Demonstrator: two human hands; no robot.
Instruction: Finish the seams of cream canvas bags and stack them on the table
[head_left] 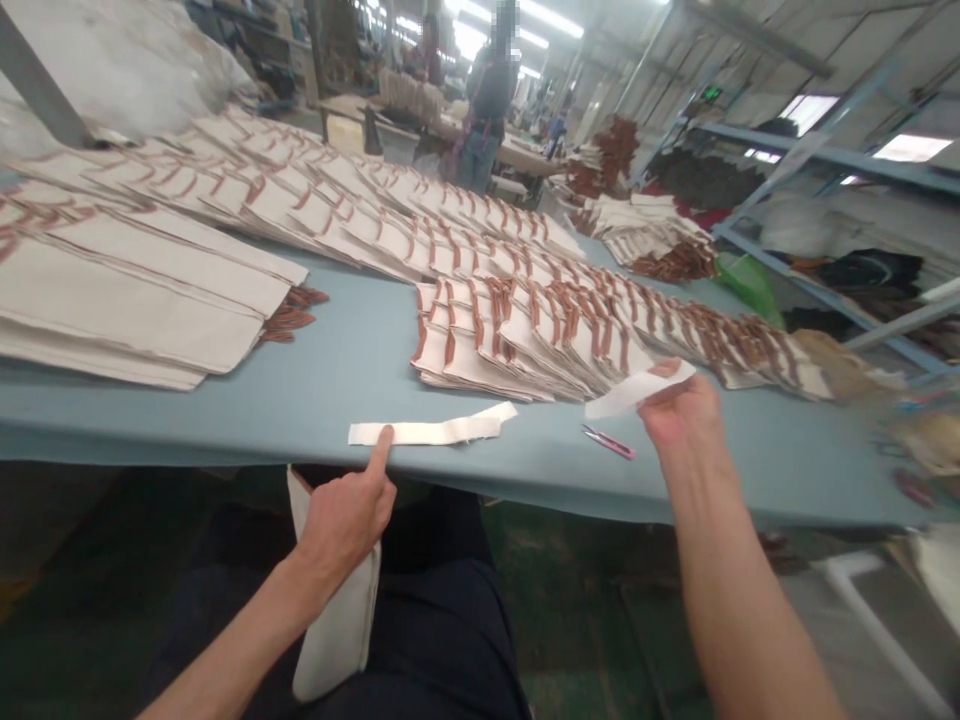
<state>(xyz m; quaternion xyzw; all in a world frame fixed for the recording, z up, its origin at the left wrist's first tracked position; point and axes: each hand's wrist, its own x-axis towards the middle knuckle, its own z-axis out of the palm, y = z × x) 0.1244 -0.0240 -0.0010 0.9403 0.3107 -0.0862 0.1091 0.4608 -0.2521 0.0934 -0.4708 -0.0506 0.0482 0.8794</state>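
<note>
The person's left grip [352, 505] has its pointing finger set down on a long, flat, cream cloth strip [427, 432], which lies near the front edge of the pale blue cloth-topped bench [360, 350]. The other fingers are curled in, and one cannot tell if they hold anything. Under that grip hangs a long cream cloth piece [337, 630] with a rounded end, over the lap. The right grip [686, 405] pinches a thin white strip [619, 393], whose free end sticks out to the left, above the bench. Just left of that grip, and closer to the body, lie small pink-handled snips [611, 442]. Past it are rows of cream cloth pieces with brown edges [517, 335]. To do this part well, the left finger should press softly so the cream strip cannot slide. The right grip should hold its strip lightly so it does not crease, and mind the snips' sharp tips.
</note>
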